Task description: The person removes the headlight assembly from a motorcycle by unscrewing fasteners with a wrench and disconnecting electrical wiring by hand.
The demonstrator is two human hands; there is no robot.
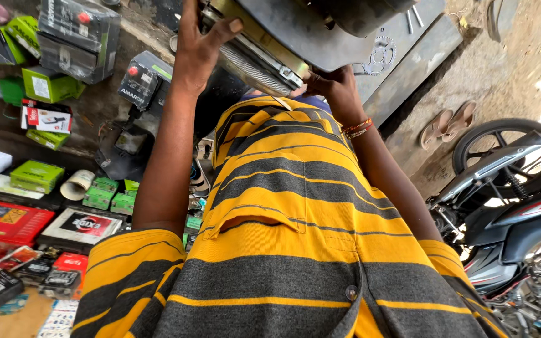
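Note:
I look down my own yellow and grey striped shirt [295, 206]. Both arms reach forward to a large dark grey metal part [302, 28] with a ribbed silvery cylinder [252, 62] under its edge. My left hand [198, 44] grips the part's left side, thumb over the ribbed cylinder's rim. My right hand [336, 87], with red thread bands at the wrist, holds the part from below on the right. Most of the part runs out of the top of the view.
Green, red and black boxes and small batteries [36, 175] crowd the ground at left. A motorcycle [508, 213] stands at right, with a pair of sandals [449, 125] beyond it. A sprocket [380, 56] lies on a grey metal plate.

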